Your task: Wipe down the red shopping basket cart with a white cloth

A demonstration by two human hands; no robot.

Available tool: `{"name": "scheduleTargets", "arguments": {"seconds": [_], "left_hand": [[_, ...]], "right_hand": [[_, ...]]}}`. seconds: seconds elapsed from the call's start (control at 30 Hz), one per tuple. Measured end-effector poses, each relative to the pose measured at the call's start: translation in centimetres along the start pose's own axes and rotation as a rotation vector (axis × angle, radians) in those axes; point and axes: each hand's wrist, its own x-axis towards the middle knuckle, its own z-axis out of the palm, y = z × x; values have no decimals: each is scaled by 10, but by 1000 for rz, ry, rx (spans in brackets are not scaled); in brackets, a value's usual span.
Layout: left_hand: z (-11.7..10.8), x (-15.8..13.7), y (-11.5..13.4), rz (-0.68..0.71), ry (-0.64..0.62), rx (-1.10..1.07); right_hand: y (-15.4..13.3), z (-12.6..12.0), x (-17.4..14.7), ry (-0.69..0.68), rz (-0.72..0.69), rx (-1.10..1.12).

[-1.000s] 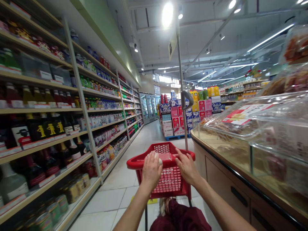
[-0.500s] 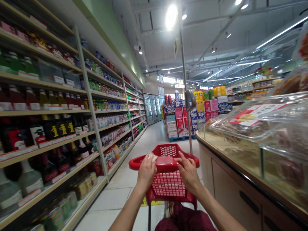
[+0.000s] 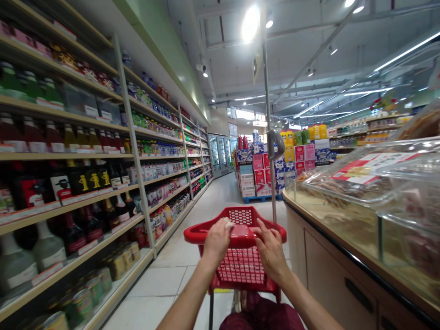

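Observation:
A red plastic shopping cart (image 3: 240, 268) with a meshed basket stands right in front of me. My left hand (image 3: 217, 242) is closed around a crumpled white tissue (image 3: 228, 223) and presses it on the cart's red handle (image 3: 242, 236), left of its middle. My right hand (image 3: 272, 252) holds the right part of that handle, thumb on the near side and fingers over the top, the index finger stretched forward. Below the cart, dark red trousers (image 3: 261, 316) show.
Shelves of bottles and cans (image 3: 91, 183) line the left side. Stacked drink boxes (image 3: 264, 172) stand ahead on a blue pallet, with a metal pole (image 3: 270, 183) before them. A counter (image 3: 330, 247) with clear food trays (image 3: 360, 172) is close on the right. Glass-door fridges (image 3: 220, 151) stand far off.
My left hand has slid right along the handle with the tissue, towards the middle. My right hand stays at its place on the handle. The view has turned slightly left.

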Motion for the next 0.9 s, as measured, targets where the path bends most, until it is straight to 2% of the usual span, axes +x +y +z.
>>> {"name": "scheduleTargets", "arguments": {"seconds": [0.07,0.13,0.2,0.3,0.37,0.47,0.53,0.67,0.73,0.9], "left_hand": [[9,2,20,108,-2,-29],[10,2,25,187,-13,-49],[3,-1,10,143,-20,-44],[-8,-5,-18,-55,16,-5],[-7,-5,-17,-98,33,4],[4,-1,6,-4,28,-23],[6,0,10,50,16,-32],[-6,-5,-19,-49,39,7],[-7,-7,-22,-84,57,20],[8,-3,12,40,45,-16]], "right_hand": [[0,1,0,8,-39,-29],[2,-1,0,10,-67,-52],[2,-2,0,1,-62,-54],[1,-2,0,-10,-26,-35],[0,-1,0,-7,-8,-31],[1,0,-1,-13,-31,-42],[4,-2,-1,-21,-52,-50],[6,-2,-1,-19,-36,-56],[7,0,-2,-9,-27,-65],[10,1,-4,-29,-57,-88]]}}
